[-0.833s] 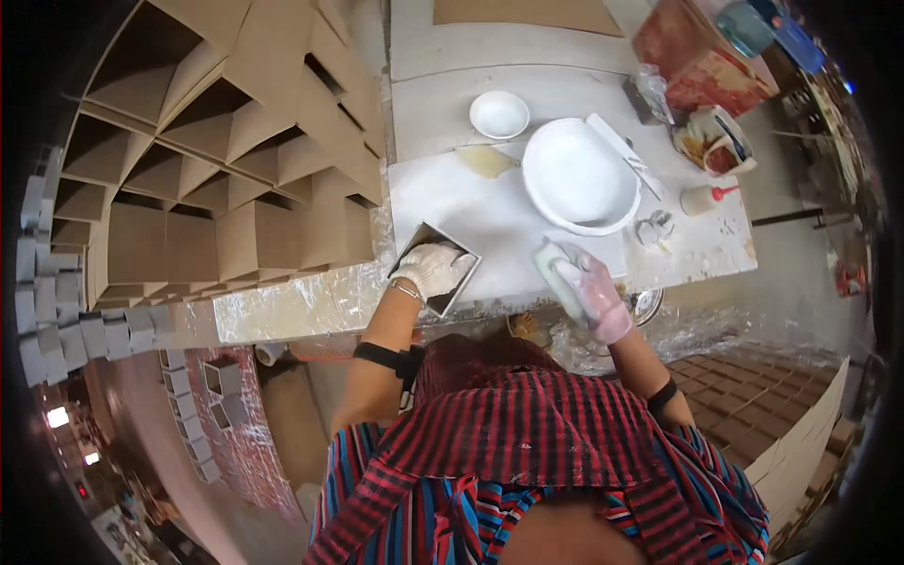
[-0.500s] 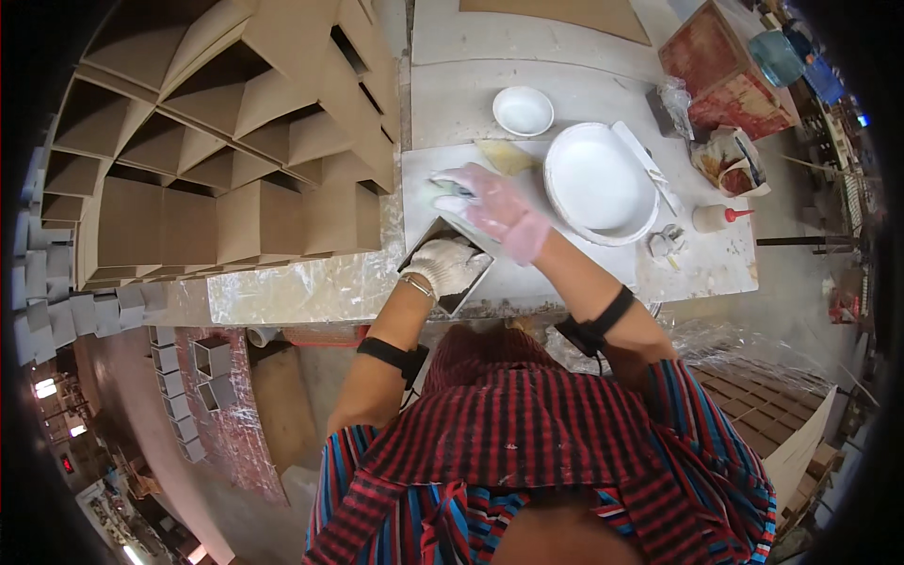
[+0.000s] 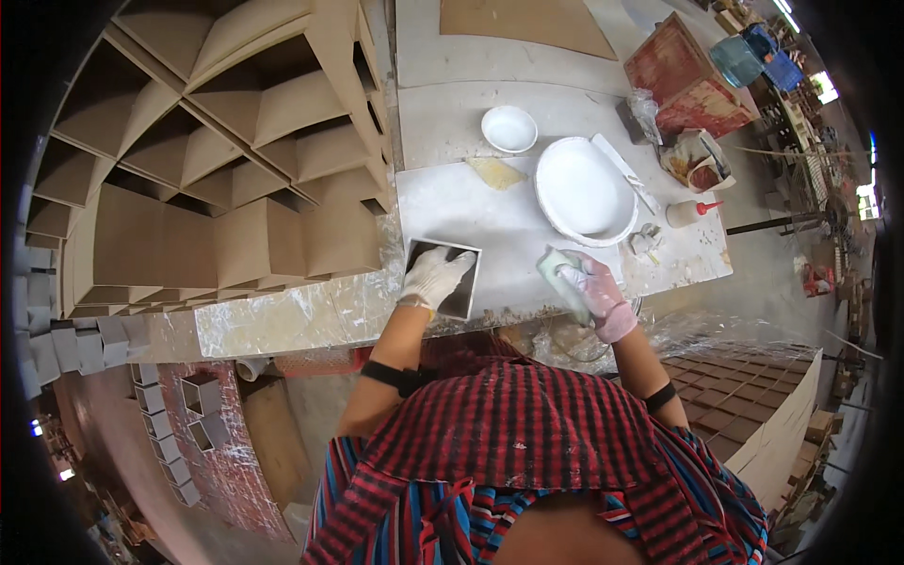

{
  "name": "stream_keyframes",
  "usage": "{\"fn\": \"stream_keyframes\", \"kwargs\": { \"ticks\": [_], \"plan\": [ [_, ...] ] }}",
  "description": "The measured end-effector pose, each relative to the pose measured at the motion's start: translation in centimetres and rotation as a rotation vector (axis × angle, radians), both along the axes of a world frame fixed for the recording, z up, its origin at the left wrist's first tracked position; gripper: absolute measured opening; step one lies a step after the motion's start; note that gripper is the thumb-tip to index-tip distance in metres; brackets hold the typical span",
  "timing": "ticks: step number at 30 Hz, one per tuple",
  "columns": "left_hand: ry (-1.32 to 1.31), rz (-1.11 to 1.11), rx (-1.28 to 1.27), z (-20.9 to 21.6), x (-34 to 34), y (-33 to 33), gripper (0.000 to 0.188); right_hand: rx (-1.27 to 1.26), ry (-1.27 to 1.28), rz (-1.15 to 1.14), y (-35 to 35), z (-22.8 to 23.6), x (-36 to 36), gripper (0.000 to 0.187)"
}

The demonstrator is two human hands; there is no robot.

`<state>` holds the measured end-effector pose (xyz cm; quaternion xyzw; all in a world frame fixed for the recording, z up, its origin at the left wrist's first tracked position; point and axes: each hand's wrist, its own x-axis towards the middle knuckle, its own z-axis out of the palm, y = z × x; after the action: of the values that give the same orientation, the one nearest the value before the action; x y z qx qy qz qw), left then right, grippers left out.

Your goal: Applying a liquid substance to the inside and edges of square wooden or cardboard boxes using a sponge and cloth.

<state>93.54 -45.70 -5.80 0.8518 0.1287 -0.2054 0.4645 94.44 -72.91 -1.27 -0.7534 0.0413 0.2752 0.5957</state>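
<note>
My left hand (image 3: 438,275), in a white knit glove, reaches into an open square box (image 3: 459,311) with pale rims and a dark inside. Its fingers are bent against the inner walls, and the box stands near the table's front edge. To the right, my right hand (image 3: 595,294), in a pink rubber glove with white smears, grips a pale green sponge-like pad (image 3: 561,275) at the front edge. The pad is slightly blurred. Farther back sit a wide basin of white paste (image 3: 586,193) and a small white bowl (image 3: 509,129). A flat white scraper (image 3: 626,173) rests across the basin's rim.
Stacked brown cardboard boxes (image 3: 202,240) crowd the left side. A yellowish scrap (image 3: 495,172), a red-tipped squeeze bottle (image 3: 692,213), a crumpled lump (image 3: 646,241) and an opened bag (image 3: 697,162) lie on the table. Behind them stands a red-stained box (image 3: 692,75).
My right hand has swung right and toward me with the pad, from beyond the box to the front edge. My left hand stays in the box, which is now turned straighter.
</note>
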Motion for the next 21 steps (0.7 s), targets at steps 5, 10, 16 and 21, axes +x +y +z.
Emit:
{"fn": "stream_keyframes", "kwargs": {
  "ticks": [5,10,16,21],
  "plan": [
    [-0.46,0.016,-0.448,1.5,-4.8,0.5,0.043,0.281,-0.057,-0.189,0.9,-2.8,-0.2,0.04],
    [0.078,0.395,-1.892,1.5,-6.7,2.5,0.037,0.059,-0.821,0.084,3.7,2.1,-0.5,0.043],
    [-0.273,0.096,-0.812,5.9,-5.2,2.0,0.033,1.007,0.189,-0.016,5.7,-0.1,5.2,0.046],
    [-0.271,0.196,-1.475,5.1,-3.3,1.3,0.029,1.045,0.093,-0.265,8.3,2.9,3.4,0.041]
  ]
}}
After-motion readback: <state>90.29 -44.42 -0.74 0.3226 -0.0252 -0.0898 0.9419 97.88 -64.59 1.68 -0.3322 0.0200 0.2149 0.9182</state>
